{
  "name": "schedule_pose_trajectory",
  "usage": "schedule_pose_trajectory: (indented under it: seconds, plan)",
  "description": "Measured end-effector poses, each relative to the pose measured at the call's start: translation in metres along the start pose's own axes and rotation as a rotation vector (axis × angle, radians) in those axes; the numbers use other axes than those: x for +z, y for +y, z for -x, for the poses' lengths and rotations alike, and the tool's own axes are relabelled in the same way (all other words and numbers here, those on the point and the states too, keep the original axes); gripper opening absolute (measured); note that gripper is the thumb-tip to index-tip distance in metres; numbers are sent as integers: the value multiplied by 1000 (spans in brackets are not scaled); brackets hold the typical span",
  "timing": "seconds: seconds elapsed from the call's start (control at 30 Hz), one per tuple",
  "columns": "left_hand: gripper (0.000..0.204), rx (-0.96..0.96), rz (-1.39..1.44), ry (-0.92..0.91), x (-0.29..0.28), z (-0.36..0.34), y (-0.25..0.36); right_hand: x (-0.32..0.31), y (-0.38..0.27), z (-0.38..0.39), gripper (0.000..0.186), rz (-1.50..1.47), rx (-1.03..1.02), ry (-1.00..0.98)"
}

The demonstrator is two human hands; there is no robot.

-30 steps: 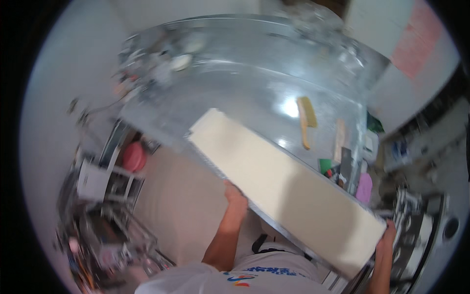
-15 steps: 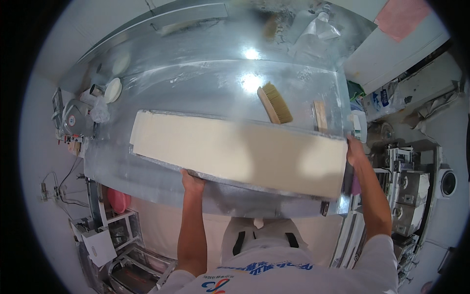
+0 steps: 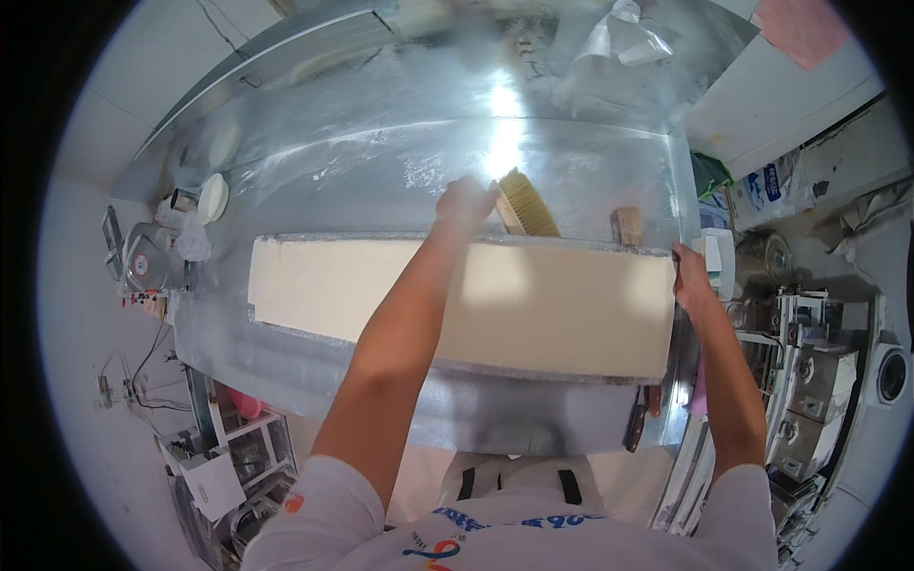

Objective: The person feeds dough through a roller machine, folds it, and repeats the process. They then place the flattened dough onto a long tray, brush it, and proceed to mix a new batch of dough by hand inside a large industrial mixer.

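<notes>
A long, smooth cream-coloured sheet, probably dough [image 3: 562,314], lies across the metal worktop with grey, floury edges. My left hand [image 3: 466,202] reaches over it to its far side, with the forearm crossing above the sheet. That hand is at the wooden back of a bristle brush [image 3: 528,205]; its fingers are blurred, and I cannot tell whether they grip it. At the sheet's right end, my right hand [image 3: 689,276] has its fingers closed on the edge.
A wooden block [image 3: 626,226] stands behind the sheet's right end. Near the front edge lies a dark-handled knife [image 3: 635,421]. A scale [image 3: 150,255], a white lid [image 3: 213,198] and a plastic bag [image 3: 193,238] are at the left. Crumpled clear plastic [image 3: 628,43] lies far back.
My left hand has left the sheet's near edge and moved up and right to the brush. The sheet now lies straighter across the worktop. My right hand stays at its right end.
</notes>
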State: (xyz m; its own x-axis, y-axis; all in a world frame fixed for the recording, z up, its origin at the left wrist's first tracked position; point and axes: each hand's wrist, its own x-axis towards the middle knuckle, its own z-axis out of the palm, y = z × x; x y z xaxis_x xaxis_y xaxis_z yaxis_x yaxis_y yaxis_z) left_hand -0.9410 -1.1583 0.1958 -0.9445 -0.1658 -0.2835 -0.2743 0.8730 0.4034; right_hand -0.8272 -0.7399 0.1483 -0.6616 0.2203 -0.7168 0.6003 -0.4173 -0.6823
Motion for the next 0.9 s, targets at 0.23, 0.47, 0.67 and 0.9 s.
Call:
schedule_pose_trajectory:
  seconds: [0.23,0.47,0.67,0.9]
  plan:
    - [42,-42,50,-273,95,-52,50,-48,26,3,34,-9,-33,142]
    - [44,-293,758,-207,58,-149,-28,6,14,10,41,-58,-23,-3]
    - [32,-1,886,-25,-53,19,1,24,-26,-25,51,13,6,4]
    - [25,-452,783,30,-73,273,-145,29,-38,-116,59,376,-47,30]
